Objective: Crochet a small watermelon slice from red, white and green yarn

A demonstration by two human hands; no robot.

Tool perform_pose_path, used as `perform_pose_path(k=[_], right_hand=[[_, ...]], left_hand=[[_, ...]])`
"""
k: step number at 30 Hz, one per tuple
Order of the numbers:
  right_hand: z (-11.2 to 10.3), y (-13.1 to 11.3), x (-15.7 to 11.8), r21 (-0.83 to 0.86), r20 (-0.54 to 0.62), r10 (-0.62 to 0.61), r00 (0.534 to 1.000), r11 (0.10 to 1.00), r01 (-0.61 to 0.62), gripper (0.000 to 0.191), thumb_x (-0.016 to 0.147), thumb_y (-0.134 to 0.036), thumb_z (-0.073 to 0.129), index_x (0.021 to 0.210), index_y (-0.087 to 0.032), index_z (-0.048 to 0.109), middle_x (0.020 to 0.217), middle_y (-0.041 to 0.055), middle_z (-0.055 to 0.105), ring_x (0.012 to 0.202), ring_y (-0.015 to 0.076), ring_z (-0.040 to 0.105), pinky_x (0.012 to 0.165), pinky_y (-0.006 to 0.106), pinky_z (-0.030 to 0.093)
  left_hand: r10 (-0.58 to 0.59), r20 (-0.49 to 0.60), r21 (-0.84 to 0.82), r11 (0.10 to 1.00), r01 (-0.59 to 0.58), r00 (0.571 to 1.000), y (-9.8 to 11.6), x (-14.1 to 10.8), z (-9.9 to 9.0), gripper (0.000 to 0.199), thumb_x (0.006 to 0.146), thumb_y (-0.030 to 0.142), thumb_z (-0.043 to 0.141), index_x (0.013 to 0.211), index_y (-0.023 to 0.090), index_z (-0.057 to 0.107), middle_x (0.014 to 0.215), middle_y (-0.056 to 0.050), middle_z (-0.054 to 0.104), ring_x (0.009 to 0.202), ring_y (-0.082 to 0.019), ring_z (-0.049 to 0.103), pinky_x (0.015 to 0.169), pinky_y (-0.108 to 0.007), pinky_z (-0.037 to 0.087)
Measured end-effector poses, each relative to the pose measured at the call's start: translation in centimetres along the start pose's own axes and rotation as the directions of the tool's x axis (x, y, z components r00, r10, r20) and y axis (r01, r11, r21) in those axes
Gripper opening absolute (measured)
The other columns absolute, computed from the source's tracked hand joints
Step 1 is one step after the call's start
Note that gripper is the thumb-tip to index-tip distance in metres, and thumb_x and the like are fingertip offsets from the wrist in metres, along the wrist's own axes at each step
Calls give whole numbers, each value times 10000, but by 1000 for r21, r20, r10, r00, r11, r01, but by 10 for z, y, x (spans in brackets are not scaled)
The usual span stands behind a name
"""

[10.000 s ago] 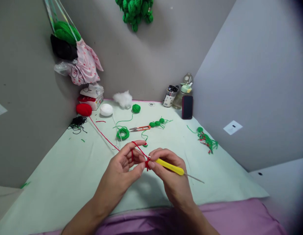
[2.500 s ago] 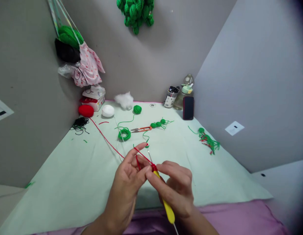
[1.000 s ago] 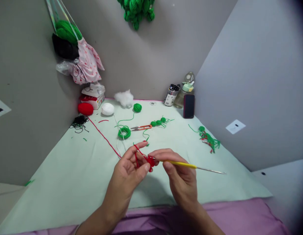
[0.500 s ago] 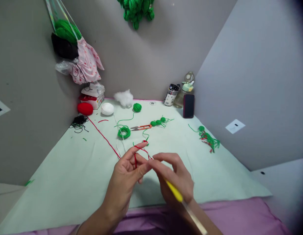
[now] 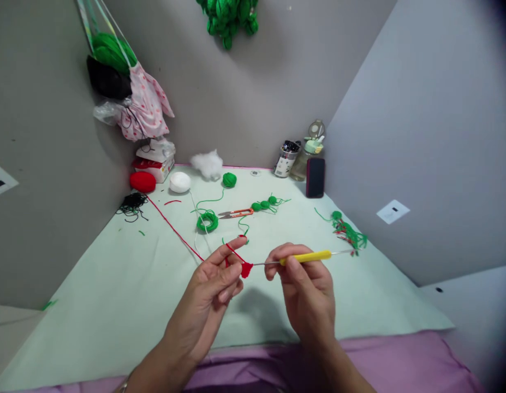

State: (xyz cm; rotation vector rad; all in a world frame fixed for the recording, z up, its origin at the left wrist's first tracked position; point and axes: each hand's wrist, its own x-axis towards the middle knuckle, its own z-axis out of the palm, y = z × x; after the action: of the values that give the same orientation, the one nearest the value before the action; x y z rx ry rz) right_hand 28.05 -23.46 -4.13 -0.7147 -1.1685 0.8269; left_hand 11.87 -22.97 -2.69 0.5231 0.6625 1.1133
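Between the thumb and fingers of my left hand is pinched a small red crochet piece. Red yarn runs from a red yarn ball to this hand and passes over its raised index finger. My right hand is closed on a crochet hook with a yellow handle, held nearly level. The hook's metal shaft reaches left to the red piece, where its tip is hidden. Just beyond my left fingertips lies a small red and green piece on the table.
Orange-handled thread snips lie past my hands, beside a green yarn coil and green crocheted balls. White stuffing, a white yarn ball and a phone are at the back. Green and red pieces lie right.
My right hand has turned, bringing the hook from a steep slant to nearly level, and has shifted right. The red piece now shows at my left fingertips.
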Motion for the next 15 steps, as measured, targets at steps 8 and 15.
perform_pose_path(k=[8,15], right_hand=[[0,16,-18,-574,295,-461,837,615,541,385,979,-45,667,1263,-271,793,1146,100,759,1016,222,728,822,343,617],[-2,3,3,-54,-69,-26,997,998,22,172,1052,-251,641,992,-257,803,841,8,706,670,129,670,619,258,572]], left_hand=[[22,1,52,998,-22,1000,-12,-1,1,542,803,299,944,1318,236,789,727,46,583,618,-66,451,626,-181,413],[-30,2,-53,998,30,1000,0,5,0,369,773,223,949,1127,162,864,626,88,481,518,-24,254,580,-179,375]])
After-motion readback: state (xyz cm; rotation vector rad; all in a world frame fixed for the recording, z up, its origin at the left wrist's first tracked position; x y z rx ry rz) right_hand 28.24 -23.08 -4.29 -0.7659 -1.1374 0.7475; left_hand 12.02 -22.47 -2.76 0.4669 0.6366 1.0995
